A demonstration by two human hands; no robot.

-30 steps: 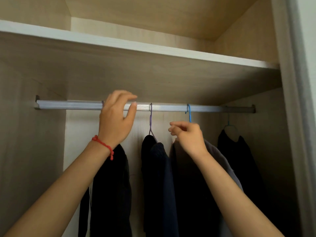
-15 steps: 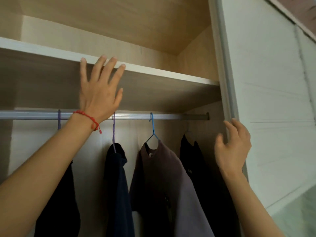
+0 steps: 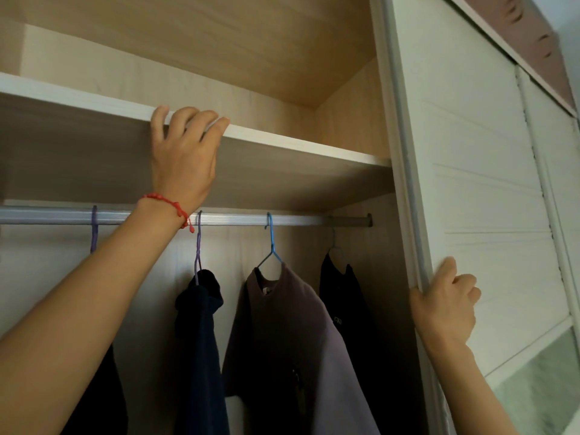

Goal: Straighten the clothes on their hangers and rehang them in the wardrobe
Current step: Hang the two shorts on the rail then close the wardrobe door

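our left hand (image 3: 183, 158) curls its fingers over the front edge of the shelf (image 3: 298, 147), and our right hand (image 3: 445, 306) grips the edge of the white sliding door (image 3: 470, 183). on the rail (image 3: 298, 220) hang a navy garment (image 3: 201, 340) bunched on a purple hanger (image 3: 198, 243), a grey-purple top (image 3: 288, 340) spread evenly on a blue hanger (image 3: 270, 246), and black clothes (image 3: 345, 296) at the right end
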